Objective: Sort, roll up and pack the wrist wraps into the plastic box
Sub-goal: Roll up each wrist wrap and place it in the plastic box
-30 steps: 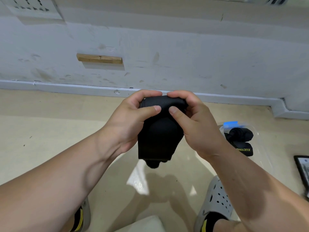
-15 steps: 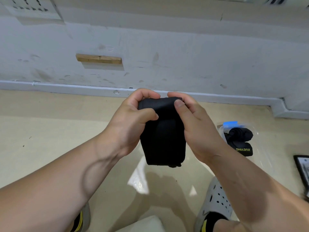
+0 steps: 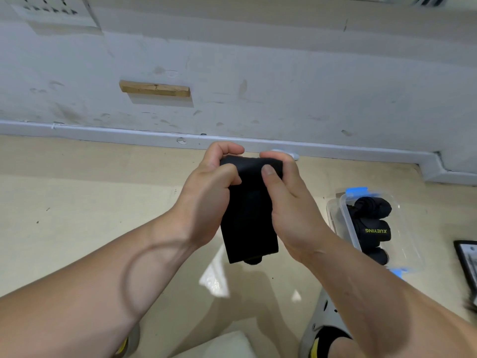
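Both hands clench one black wrist wrap (image 3: 248, 223) at its top edge: the left hand (image 3: 206, 200) curls its fingers over the left corner, and the right hand (image 3: 291, 202) pinches the right corner under its thumb. The wrap hangs down between them, held above a glossy beige floor (image 3: 77, 202). To the right, on the floor, a clear plastic box (image 3: 406, 228) holds rolled black wraps (image 3: 371, 228). A grey shoe (image 3: 320, 321) shows near it. Beyond, a scuffed white wall (image 3: 258, 73) rises from a pale baseboard (image 3: 103, 130), with a small wooden block (image 3: 154, 88) fixed to it.
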